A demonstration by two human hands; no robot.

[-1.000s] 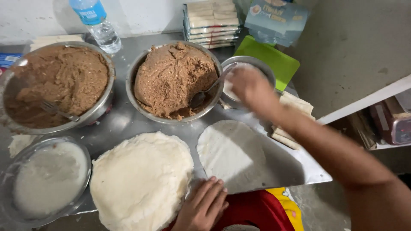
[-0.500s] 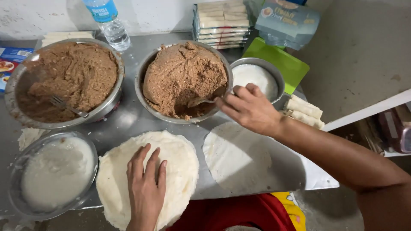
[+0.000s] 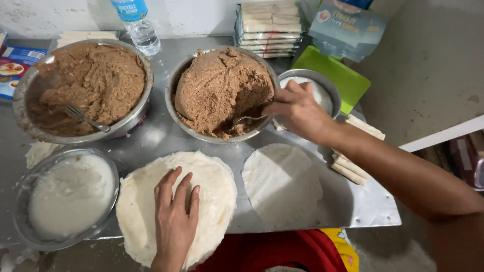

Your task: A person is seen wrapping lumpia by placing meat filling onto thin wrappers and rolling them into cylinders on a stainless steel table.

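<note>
1. Our right hand (image 3: pixel 297 108) grips a spoon (image 3: pixel 247 119) dug into the brown filling (image 3: pixel 219 88) of the middle bowl (image 3: pixel 176 80).
2. Our left hand (image 3: pixel 174 211) lies flat, fingers spread, on the wrapper stack (image 3: pixel 217 186).
3. The single wrapper (image 3: pixel 282 184) lies just below the right hand, nearer it.

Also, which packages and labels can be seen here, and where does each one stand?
Water bottle: top left, clear, with blue label.
Stacked wrapper packs: top centre, clear plastic, pale sheets.
Blue-grey pouch: top right, soft, with orange picture.
Box: left edge, blue and red.

left hand (image 3: pixel 174 216) on wrappers (image 3: pixel 212 191), right hand (image 3: pixel 297 111) gripping spoon (image 3: pixel 247 120)
</note>
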